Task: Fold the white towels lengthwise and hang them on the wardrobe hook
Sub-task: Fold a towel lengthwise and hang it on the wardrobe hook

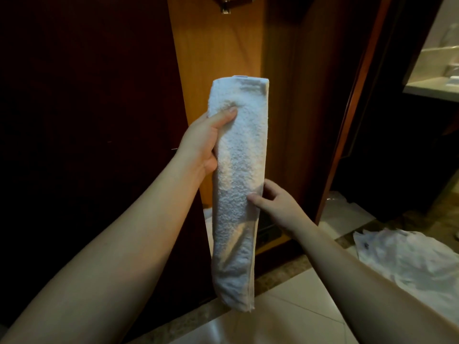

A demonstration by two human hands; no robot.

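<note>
1. Two hands hold one towel, folded long, in the air below the hook
2. Left hand pinches its top; right hand pinches its edge lower down
3. Keep the edges together while lifting it to the hook, I think
4. No containers visible; white plastic lies on the floor

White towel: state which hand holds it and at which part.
Both hold the folded white towel. The left hand grips its upper part at the left edge, thumb on the front. The right hand pinches the right edge near the middle.
</note>
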